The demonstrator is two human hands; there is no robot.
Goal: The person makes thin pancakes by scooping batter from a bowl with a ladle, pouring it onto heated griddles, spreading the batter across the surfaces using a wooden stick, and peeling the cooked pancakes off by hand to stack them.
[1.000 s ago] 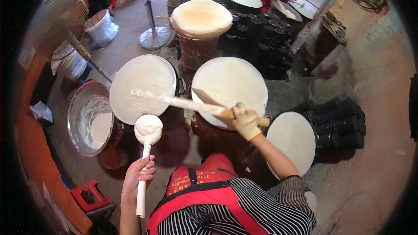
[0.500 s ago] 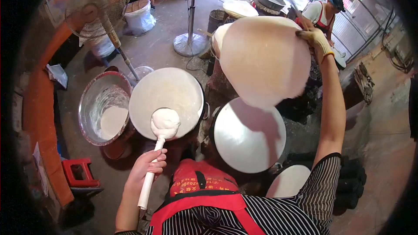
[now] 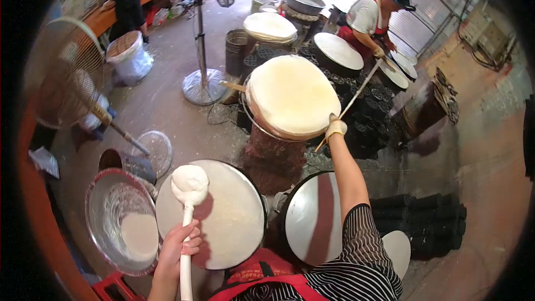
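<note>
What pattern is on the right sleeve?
Thin black-and-white stripes on the right sleeve; shows best in the current head view.

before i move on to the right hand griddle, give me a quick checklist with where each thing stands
1. Left hand gripping the ladle: ok
2. Ladle loaded, dough lump on its head: ok
3. Right griddle bare: ok on the part in view; the right arm hides some
4. Right hand free: not ok, it holds a stick beside the stacked sheets
5. Right griddle hot enough: cannot tell
</note>
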